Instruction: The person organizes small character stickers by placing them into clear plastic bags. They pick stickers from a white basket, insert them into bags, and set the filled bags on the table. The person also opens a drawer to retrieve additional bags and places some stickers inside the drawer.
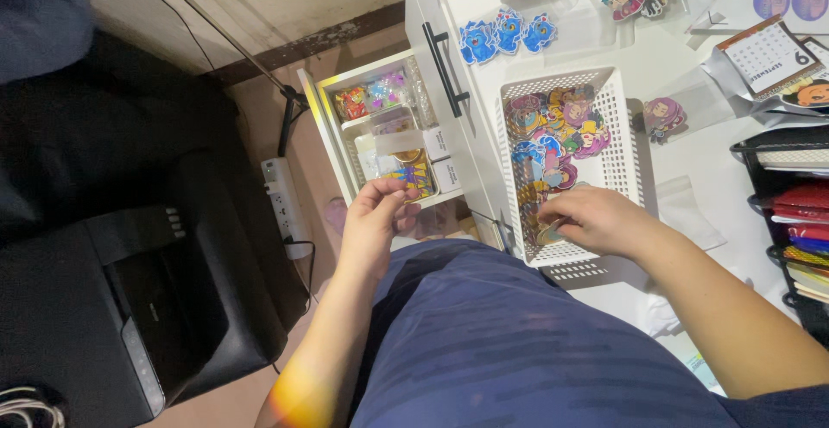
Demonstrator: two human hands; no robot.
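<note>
Left hand [373, 221] is reached down into the open white drawer [321, 126], fingers curled at the front edge of a clear packet of colourful charms [406, 169]. Contact with the packet is seen at the fingertips; whether it is actually pinched cannot be told from this angle.

Right hand [596, 218] is placed inside the white perforated basket [623, 147] on the desk, at its near end. Fingers are closed on a flat colourful charm [547, 234] at the basket's near-left corner; the piece is partly hidden under the fingers.

The basket is filled with a loose pile of cartoon-figure charms [553, 130], pinks, blues and yellows mixed, heaped toward the left and middle.

On the white desk [691, 65]: three blue figure charms [505, 35] lie just beyond the basket's far-left corner; a single purple-haired charm [663, 117] lies just right of the basket; an empty clear sleeve [686, 212] sits to the right of the right hand. A small desk calendar [768, 57] is seen at the far right, and a black tray of stacked papers [790, 212] at the right edge.

On the floor left of the drawer: a white power strip [283, 203] and a black printer [129, 307].
</note>
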